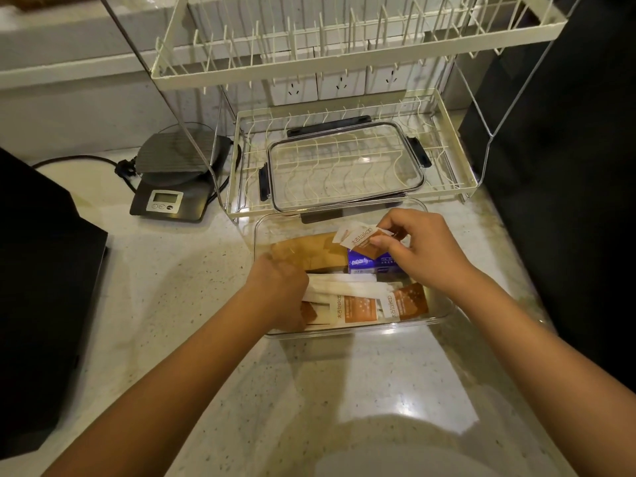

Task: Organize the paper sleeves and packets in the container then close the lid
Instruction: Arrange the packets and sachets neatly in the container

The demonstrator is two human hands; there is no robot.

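A clear plastic container (444,313) stands open on the counter in front of me. Inside lie brown paper sleeves (309,253) at the back left, a blue tissue pack (364,265), long white paper sleeves (347,289) and orange-and-white packets (358,306) at the front. My left hand (278,290) reaches into the container's left side, fingers closed around the ends of the white sleeves. My right hand (420,249) pinches a few orange-and-white packets (358,241) above the tissue pack. The clear lid (344,166) with dark latches rests on the lower shelf of the wire rack.
A cream wire dish rack (461,173) stands right behind the container, its upper shelf (344,60) overhead. A digital kitchen scale (172,187) with a cable sits at the back left. A black appliance (38,287) stands at the left, a dark one (568,201) at the right.
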